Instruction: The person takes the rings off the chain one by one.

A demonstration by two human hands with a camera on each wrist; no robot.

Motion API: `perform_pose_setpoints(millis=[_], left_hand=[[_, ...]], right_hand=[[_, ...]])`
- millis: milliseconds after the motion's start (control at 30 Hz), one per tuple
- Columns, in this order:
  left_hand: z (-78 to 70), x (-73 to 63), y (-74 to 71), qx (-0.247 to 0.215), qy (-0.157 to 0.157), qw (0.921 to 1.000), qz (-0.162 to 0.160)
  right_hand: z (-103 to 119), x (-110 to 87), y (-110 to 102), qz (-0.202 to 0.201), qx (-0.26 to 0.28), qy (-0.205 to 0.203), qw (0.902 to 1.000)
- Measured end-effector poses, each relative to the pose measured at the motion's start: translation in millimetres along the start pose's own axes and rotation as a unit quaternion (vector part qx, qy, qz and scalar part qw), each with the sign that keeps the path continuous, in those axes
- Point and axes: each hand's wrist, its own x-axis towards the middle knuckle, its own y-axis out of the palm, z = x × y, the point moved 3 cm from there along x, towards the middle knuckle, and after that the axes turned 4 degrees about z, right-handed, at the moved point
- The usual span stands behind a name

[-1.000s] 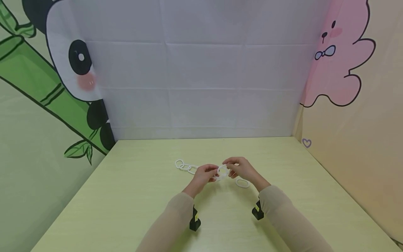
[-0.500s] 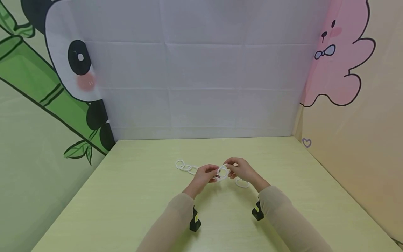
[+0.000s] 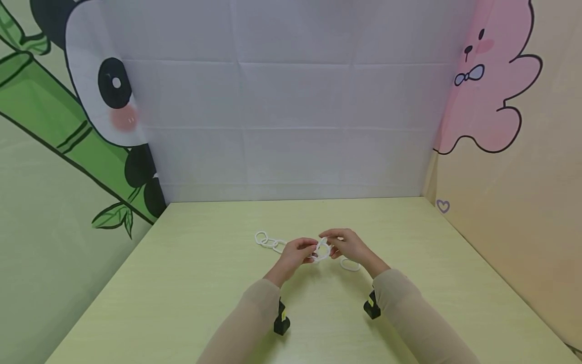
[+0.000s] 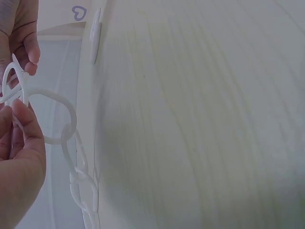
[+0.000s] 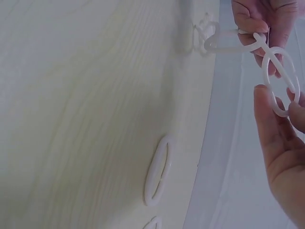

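Observation:
Over the middle of the table, my left hand (image 3: 297, 254) pinches a white plastic chain link between thumb and fingers. From that grip a link (image 4: 59, 98) joins a short chain (image 3: 270, 242), which trails left onto the table. My right hand (image 3: 349, 244), just to the right, holds another white link (image 5: 267, 76) with its thumb and fingertips. The two links cross each other between the hands, as the right wrist view shows. Part of the gripped links is hidden behind the fingers.
A loose white oval link (image 3: 350, 264) lies on the pale wooden table (image 3: 327, 328), below my right hand. Another link (image 5: 153, 223) shows partly at the bottom of the right wrist view. A white cloth (image 3: 291, 126) hangs behind the table, with cartoon-printed panels at both sides.
The link between the hands has turned slightly, and the right fingers have stretched a little left over its top. The chain's far end has shifted slightly right.

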Motion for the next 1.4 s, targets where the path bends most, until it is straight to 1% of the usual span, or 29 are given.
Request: perform_pose_setpoints(millis=[133, 233, 300, 367, 467, 633, 733, 967, 1100, 1233, 1267, 1300, 1367, 1400], left_hand=[[-0.6, -1.6, 0.4, 0.009, -0.004, 0.9999, 0.002], [-1.4, -3.4, 0.4, 0.020, -0.012, 0.9997, -0.002], [-2.2, -4.4, 0.3, 0.024, -0.010, 0.9996, -0.004], [-2.5, -4.3, 0.1, 0.018, -0.009, 0.9998, -0.005], [-3.0, -3.9, 0.6, 0.012, -0.001, 0.9999, -0.001], [-3.9, -3.8, 2.5, 0.019, 0.003, 0.9998, 0.000], [-4.0, -3.8, 3.6, 0.015, 0.003, 0.9999, -0.001], [-5.8, -4.4, 4.7, 0.007, 0.003, 0.9999, 0.010], [-6.5, -5.4, 5.1, 0.010, -0.001, 0.9999, 0.005], [-7.4, -6.6, 4.7, 0.014, 0.015, 0.9998, 0.006], [-8.6, -7.6, 4.8, 0.015, 0.029, 0.9994, 0.010], [-9.4, -8.1, 4.9, 0.016, 0.035, 0.9992, 0.010], [-10.7, -8.6, 4.8, 0.016, 0.042, 0.9990, 0.008], [-10.9, -8.3, 4.8, 0.015, 0.039, 0.9991, 0.004]], right_hand=[[1, -0.3, 1, -0.003, -0.029, -0.001, 0.9996], [3, -0.4, 1, -0.014, -0.048, -0.001, 0.9988], [4, -0.4, 0, -0.022, -0.058, -0.005, 0.9981], [5, -0.4, 0, -0.029, -0.064, -0.008, 0.9975], [5, -0.2, 0, -0.034, -0.071, -0.009, 0.9969], [6, -0.1, 0, -0.037, -0.078, -0.008, 0.9962], [7, -0.4, 1, -0.040, -0.081, -0.005, 0.9959], [8, -0.1, 1, -0.043, -0.081, -0.001, 0.9958], [7, 0.4, 1, -0.043, -0.078, -0.001, 0.9960], [7, 1.5, 0, -0.045, -0.074, 0.003, 0.9963], [7, 1.8, 0, -0.046, -0.072, 0.006, 0.9963], [8, 1.9, 0, -0.048, -0.070, 0.010, 0.9963], [8, 2.3, 0, -0.051, -0.067, 0.016, 0.9964], [9, 2.2, 0, -0.053, -0.064, 0.018, 0.9964]])
